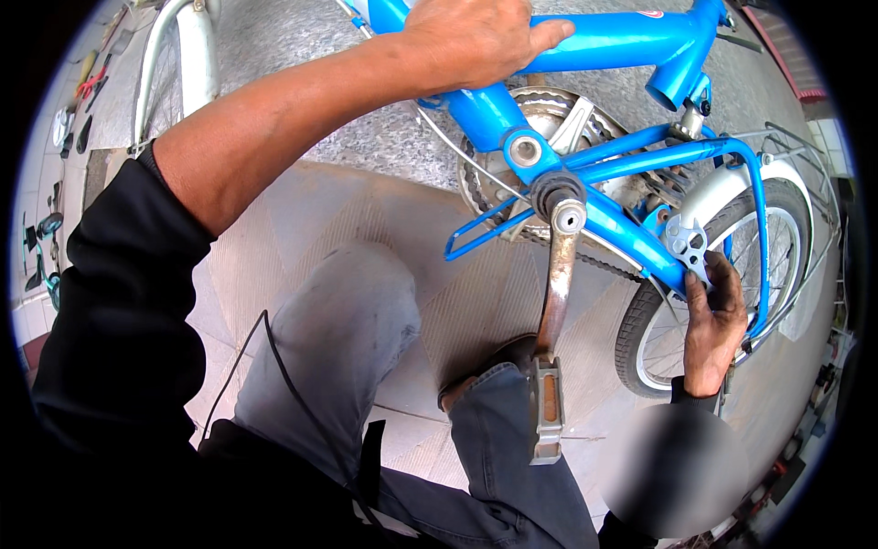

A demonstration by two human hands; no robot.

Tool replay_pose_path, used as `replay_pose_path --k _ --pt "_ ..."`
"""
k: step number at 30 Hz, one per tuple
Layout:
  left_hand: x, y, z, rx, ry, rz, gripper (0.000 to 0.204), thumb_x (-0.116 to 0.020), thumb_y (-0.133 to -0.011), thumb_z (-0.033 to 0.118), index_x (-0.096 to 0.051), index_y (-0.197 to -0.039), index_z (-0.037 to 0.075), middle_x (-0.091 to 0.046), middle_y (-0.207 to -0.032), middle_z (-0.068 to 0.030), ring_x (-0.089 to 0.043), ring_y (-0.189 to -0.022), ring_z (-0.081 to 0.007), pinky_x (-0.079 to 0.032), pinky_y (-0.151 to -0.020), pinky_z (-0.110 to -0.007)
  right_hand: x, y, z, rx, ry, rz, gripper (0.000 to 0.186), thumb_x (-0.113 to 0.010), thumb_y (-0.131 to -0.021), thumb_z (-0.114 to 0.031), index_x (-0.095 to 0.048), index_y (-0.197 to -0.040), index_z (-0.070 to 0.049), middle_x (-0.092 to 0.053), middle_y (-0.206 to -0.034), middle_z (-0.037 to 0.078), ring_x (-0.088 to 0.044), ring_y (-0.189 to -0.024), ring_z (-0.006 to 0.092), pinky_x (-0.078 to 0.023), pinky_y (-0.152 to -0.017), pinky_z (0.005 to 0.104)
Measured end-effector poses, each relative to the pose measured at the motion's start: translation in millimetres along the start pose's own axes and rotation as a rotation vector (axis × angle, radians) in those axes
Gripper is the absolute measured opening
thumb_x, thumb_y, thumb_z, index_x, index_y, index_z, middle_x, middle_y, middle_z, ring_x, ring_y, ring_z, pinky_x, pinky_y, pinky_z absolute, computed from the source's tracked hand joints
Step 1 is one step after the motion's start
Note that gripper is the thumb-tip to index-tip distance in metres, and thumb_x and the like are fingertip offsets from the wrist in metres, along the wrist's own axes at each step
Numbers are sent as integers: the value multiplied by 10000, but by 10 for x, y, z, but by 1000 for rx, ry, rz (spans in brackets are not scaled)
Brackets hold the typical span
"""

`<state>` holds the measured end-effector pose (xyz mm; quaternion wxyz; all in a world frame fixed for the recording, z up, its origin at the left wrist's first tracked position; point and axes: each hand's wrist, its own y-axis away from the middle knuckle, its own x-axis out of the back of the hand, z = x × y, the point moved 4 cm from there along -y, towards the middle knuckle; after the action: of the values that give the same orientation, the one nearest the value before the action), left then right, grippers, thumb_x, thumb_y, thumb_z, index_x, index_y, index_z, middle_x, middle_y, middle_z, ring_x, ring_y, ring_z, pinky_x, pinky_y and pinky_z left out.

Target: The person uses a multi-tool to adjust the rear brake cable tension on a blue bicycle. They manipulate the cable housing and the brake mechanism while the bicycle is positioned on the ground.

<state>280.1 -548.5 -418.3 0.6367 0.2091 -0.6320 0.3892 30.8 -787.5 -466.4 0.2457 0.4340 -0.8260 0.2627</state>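
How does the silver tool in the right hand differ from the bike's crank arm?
The silver tool has holes through its head; the crank arm is a bar. The tool looks clean, the crank arm stained brown. The right hand grips the tool; the crank arm hangs from the blue bicycle. Both look metallic.

Ahead of the person's knee, the bicycle frame is sitting under the left hand, its chainring standing left of the rear wheel, a wrench resting in the right hand.
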Motion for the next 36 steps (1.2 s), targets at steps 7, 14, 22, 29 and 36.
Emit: replay_pose_path --k 7,14,22,29,36 --pt "31 3 13 77 -8 -48 542 -379 -898 453 -634 -787 -13 -623 -754 -243 -615 -750 -390 -469 -704 -472 21 -102 -53 12 -8 -81 177 -638 -809 -11 -620 -981 20 -589 -873 50 -540 -823 115 -441 -764 242" --pt "65 8 73 61 -46 -16 557 -372 -903 467 -631 -788 -13 -618 -735 -245 -611 -729 -393 -466 -697 -472 46 -220 -121 -18 -6 -149 190 -642 -823 -95 -632 -953 44 -573 -801 60 -522 -744 107 -423 -676 224" --pt "-19 -13 75 67 -70 32 535 -380 -916 447 -619 -768 -8 -599 -716 -263 -593 -717 -416 -453 -695 -483 66 -407 63 -87 -17 -172 206 -681 -781 -85 -648 -934 49 -599 -803 61 -544 -688 105 -436 -631 230" --pt "-29 -17 71 68 -71 35 516 -374 -924 435 -611 -772 2 -597 -733 -263 -588 -742 -416 -447 -712 -481 67 -481 93 81 -32 -192 165 -700 -757 -67 -674 -900 13 -592 -778 47 -544 -689 106 -431 -632 242" --pt "13 10 160 43 -68 41 506 -374 -923 434 -611 -787 8 -601 -746 -260 -590 -751 -412 -445 -722 -479 93 -487 67 186 -4 -184 164 -706 -734 -47 -677 -887 5 -581 -751 56 -539 -674 123 -425 -628 256"
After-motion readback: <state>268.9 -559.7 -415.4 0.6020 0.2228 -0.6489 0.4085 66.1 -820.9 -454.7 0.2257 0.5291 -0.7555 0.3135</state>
